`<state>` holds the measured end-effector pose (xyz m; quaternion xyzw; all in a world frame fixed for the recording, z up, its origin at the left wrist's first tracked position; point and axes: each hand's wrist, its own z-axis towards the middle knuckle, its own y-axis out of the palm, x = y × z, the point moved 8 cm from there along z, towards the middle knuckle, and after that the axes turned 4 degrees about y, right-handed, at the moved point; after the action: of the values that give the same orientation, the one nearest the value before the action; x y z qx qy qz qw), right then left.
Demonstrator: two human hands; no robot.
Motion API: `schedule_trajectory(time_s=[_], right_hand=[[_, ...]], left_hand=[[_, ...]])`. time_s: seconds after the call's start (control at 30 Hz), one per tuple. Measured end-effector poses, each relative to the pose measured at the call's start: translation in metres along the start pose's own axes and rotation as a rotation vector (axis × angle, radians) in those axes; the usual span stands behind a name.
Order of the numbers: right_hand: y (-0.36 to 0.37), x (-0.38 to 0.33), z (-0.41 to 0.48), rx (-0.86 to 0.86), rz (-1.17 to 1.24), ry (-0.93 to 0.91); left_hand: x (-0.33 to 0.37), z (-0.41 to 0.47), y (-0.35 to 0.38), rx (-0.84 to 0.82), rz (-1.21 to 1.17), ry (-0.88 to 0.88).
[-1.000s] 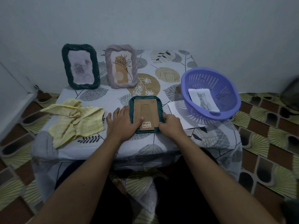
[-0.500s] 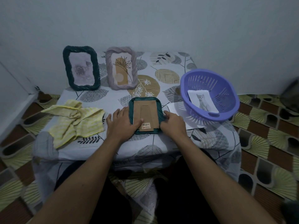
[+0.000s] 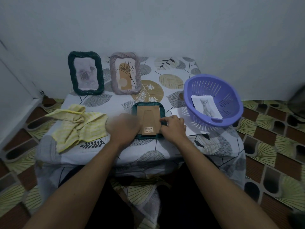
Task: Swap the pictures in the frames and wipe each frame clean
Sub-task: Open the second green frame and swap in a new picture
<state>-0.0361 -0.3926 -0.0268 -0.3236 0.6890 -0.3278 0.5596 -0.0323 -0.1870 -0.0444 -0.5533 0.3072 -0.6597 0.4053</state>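
plain pale wall (image 3: pixel 165 30) runs behind, and the floor (image 3: pixel 272 146) is tiled in brown blocks and green fan shapes. low against the wall sits the desk (image 3: pixel 148 149), draped in a soft cloth printed with grey and ochre leaves.

at the far left stand two upright frames with rounded corners and ropy, twisted rims: a dark green frame (image 3: pixel 85 75) around a faded picture, and just right of it a mauve frame (image 3: pixel 125 73) around a line-drawn flower. a crumpled yellow cloth (image 3: pixel 79 126) with a faint check lies near left. at the right a purple basket (image 3: pixel 231 103) of slotted plastic holds a cat picture (image 3: pixel 206 106) and sits partly on a white sheet (image 3: pixel 176 113).

near the middle lies the face-down frame (image 3: pixel 148 138), dark green too, its cardboard back (image 3: pixel 148 119) and flat stand turned up, a small label at the near end. it lies between the hands. the left hand (image 3: pixel 123 128) covers its left edge but is a blur, so i cannot tell its grip. the right hand (image 3: pixel 173 126) is at the right edge, fingers curled in and pinching the rim beside the cardboard.

half a second ago the left hand lay sharp and flat, fingers spread over the cardboard, and the right fingers were less tucked. the frame has not shifted.
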Motion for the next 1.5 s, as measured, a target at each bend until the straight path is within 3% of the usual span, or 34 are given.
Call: schedule_trajectory(time_s=[0.23, 0.43, 0.8, 1.13, 1.5], right_hand=[[0.003, 0.004, 0.000, 0.035, 0.087, 0.047], [0.008, 0.005, 0.002, 0.019, 0.127, 0.056], [-0.005, 0.010, 0.002, 0.080, 0.338, 0.180], [0.008, 0.008, 0.001, 0.017, 0.235, 0.248], [0.004, 0.008, 0.004, 0.042, 0.424, 0.356]], left_hand=[[-0.002, -0.001, -0.004, 0.029, -0.038, -0.087], [-0.008, 0.003, 0.006, -0.008, -0.205, -0.117], [-0.004, 0.004, 0.011, -0.026, -0.192, -0.111], [-0.003, 0.003, 0.010, -0.017, -0.184, -0.111], [-0.003, 0.000, 0.009, -0.010, -0.221, -0.113]])
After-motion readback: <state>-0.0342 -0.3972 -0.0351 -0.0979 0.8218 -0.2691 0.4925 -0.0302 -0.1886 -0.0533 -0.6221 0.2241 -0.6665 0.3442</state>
